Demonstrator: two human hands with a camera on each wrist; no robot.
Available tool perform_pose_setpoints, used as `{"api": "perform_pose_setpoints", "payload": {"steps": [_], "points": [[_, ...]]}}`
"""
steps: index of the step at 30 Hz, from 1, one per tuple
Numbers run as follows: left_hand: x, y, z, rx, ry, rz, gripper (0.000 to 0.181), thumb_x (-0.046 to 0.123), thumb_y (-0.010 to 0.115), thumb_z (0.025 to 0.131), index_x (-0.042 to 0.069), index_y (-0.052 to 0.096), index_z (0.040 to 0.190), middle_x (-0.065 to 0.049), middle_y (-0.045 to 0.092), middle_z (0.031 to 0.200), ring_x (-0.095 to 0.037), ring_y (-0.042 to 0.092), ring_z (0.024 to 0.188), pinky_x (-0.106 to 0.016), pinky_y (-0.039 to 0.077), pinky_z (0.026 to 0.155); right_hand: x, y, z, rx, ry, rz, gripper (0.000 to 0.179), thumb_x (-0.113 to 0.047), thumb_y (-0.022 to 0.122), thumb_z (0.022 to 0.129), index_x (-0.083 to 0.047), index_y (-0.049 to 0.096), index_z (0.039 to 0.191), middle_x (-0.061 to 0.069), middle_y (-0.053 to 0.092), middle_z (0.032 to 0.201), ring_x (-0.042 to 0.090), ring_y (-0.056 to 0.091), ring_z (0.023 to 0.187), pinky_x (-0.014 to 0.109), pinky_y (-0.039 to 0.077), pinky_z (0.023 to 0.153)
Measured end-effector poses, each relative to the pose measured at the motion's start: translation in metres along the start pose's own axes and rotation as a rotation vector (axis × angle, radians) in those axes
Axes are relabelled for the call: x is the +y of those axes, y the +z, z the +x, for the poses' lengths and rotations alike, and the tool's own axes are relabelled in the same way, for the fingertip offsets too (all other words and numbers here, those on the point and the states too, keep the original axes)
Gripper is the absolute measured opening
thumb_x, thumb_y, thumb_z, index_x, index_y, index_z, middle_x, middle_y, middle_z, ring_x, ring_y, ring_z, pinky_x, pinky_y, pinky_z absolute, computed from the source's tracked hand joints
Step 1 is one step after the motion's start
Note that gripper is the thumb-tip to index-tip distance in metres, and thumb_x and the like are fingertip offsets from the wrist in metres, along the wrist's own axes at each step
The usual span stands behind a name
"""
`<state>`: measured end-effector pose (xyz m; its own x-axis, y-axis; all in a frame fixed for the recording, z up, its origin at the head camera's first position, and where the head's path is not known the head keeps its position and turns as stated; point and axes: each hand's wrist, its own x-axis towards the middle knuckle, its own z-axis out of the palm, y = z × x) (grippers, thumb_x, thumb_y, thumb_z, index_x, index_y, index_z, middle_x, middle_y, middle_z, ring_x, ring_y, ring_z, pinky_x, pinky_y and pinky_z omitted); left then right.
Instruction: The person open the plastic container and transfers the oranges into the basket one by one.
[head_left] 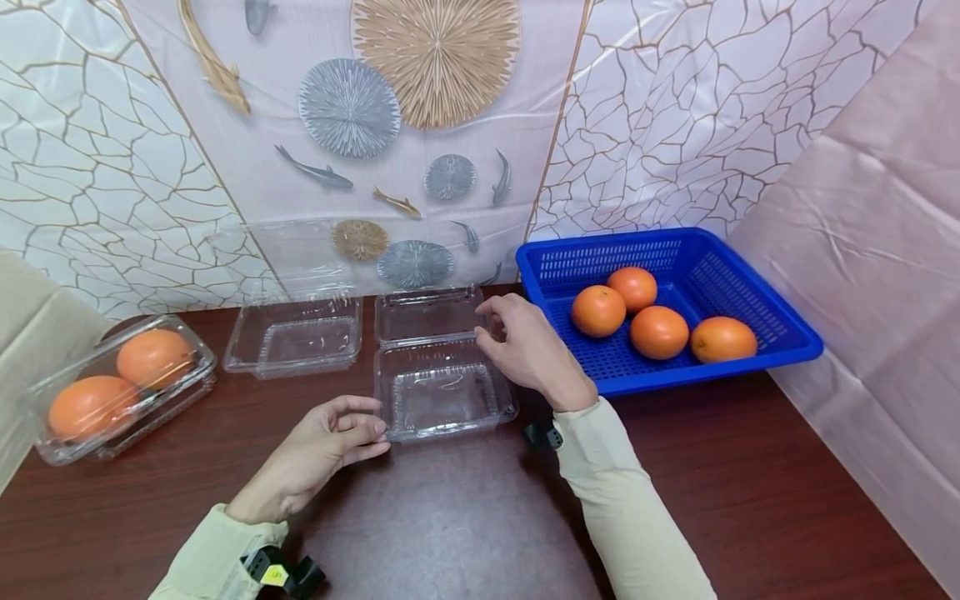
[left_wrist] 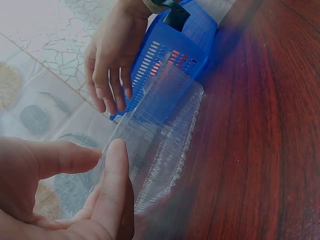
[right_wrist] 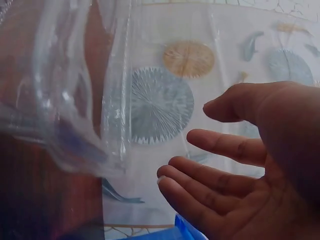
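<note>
An open clear plastic clamshell container (head_left: 444, 398) stands on the table, its lid (head_left: 431, 315) folded back toward the wall. My left hand (head_left: 330, 446) pinches the container's front left corner; in the left wrist view, the thumb (left_wrist: 75, 159) and forefinger lie on either side of its edge. Over the right side of the lid hovers my right hand (head_left: 528, 346), fingers loosely bent and thumb apart, holding nothing. The right wrist view also shows a gap between these fingers (right_wrist: 215, 185) and the plastic (right_wrist: 117, 100).
To the right sits a blue plastic basket (head_left: 780, 337) with several oranges (head_left: 658, 332). Another open clear container (head_left: 300, 337) stands left of the middle one. At far left, a closed clear container (head_left: 202, 354) holds two oranges (head_left: 93, 407). A patterned sheet (head_left: 450, 125) hangs behind the table.
</note>
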<state>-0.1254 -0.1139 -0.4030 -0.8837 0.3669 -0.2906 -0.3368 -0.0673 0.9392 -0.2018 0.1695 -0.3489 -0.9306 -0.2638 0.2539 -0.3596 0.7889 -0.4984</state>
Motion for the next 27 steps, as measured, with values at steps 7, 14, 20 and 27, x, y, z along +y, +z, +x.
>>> {"api": "perform_pose_setpoints", "payload": {"steps": [7, 14, 20, 27], "points": [[-0.001, 0.000, 0.000, 0.009, -0.009, 0.001, 0.049, -0.003, 0.056, 0.101, -0.013, 0.031, 0.143, -0.004, 0.064, 0.100, -0.011, 0.069, 0.095, -0.029, 0.062, 0.096, 0.000, 0.010, -0.001, -0.112, 0.043, -0.041, 0.043, -0.029, 0.065, 0.099, -0.002, 0.061, 0.133, 0.018, 0.059, 0.137, 0.030, 0.057, 0.127, 0.043, 0.049, 0.113], [-0.001, 0.002, 0.002, 0.009, -0.003, 0.004, 0.049, -0.001, 0.057, 0.101, -0.013, 0.033, 0.142, -0.003, 0.065, 0.100, -0.011, 0.069, 0.094, -0.028, 0.063, 0.094, 0.005, 0.017, 0.001, -0.199, 0.094, -0.068, 0.052, -0.036, 0.061, 0.101, 0.000, 0.057, 0.139, 0.018, 0.061, 0.139, 0.032, 0.057, 0.132, 0.044, 0.048, 0.116], [0.000, 0.002, 0.001, 0.021, -0.008, 0.016, 0.050, -0.001, 0.057, 0.100, -0.012, 0.034, 0.143, -0.004, 0.064, 0.101, -0.010, 0.068, 0.094, -0.028, 0.063, 0.093, 0.007, 0.021, 0.002, -0.201, 0.128, -0.070, 0.055, -0.038, 0.062, 0.100, 0.003, 0.058, 0.137, 0.021, 0.064, 0.135, 0.032, 0.061, 0.126, 0.045, 0.051, 0.112], [0.000, 0.001, 0.001, 0.025, -0.013, 0.024, 0.051, -0.002, 0.057, 0.100, -0.013, 0.033, 0.143, -0.006, 0.064, 0.103, -0.011, 0.068, 0.095, -0.028, 0.063, 0.093, 0.008, 0.020, 0.001, -0.138, 0.111, -0.070, 0.046, -0.031, 0.065, 0.096, 0.005, 0.066, 0.125, 0.020, 0.068, 0.124, 0.031, 0.062, 0.120, 0.043, 0.053, 0.108]]}}
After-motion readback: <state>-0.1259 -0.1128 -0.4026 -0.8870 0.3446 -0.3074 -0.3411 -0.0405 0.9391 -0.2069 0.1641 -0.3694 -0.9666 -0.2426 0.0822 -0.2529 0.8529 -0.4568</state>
